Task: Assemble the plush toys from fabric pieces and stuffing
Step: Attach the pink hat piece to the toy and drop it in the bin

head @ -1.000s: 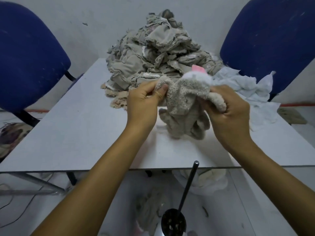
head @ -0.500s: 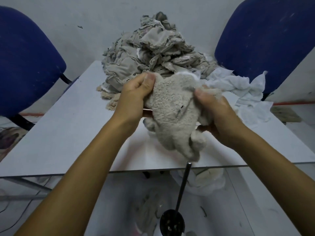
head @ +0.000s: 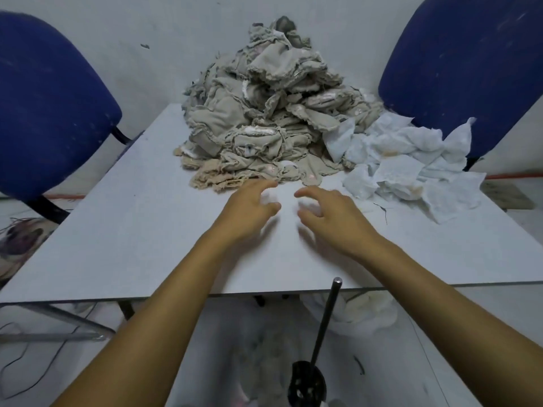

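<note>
Pale grey tabletop fills the view. Nearest, the left hand and right hand hover over it, fingers loosely spread, holding nothing. The plush toy they gripped half a second ago is out of view. Beyond lies the heap of beige fabric pieces, white stuffing sheets beside it. Best reach for one loose top piece, lifting it clear without toppling the heap.
</note>
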Demonstrator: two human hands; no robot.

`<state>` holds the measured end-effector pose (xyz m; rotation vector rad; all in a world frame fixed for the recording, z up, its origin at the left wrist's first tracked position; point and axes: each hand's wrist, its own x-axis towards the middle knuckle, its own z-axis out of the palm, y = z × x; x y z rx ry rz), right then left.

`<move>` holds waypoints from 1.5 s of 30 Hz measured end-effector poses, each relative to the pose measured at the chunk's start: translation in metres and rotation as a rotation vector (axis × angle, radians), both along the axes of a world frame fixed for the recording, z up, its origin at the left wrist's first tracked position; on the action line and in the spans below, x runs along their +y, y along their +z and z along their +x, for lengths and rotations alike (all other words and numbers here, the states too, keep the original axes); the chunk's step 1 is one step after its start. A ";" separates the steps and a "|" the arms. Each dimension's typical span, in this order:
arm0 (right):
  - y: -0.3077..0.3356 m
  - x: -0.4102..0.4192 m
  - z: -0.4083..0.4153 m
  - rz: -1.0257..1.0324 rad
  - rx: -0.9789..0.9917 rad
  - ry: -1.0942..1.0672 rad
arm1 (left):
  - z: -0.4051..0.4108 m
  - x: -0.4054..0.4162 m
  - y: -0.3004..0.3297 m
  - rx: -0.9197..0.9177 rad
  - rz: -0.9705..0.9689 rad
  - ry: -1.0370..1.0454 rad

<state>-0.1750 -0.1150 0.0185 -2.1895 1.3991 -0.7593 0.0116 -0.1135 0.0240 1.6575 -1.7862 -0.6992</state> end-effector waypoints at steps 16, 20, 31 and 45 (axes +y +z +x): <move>-0.016 -0.072 0.077 -0.251 0.293 -0.192 | -0.017 -0.027 -0.014 0.499 0.007 0.236; -0.013 -0.054 0.070 -0.157 -0.147 -0.108 | -0.022 -0.024 -0.005 0.735 -0.014 0.470; -0.007 0.024 0.041 0.118 -0.454 0.136 | -0.018 -0.007 0.018 1.382 0.147 0.561; 0.001 0.016 0.011 0.815 -1.290 -0.327 | -0.023 0.007 0.021 0.570 0.080 0.315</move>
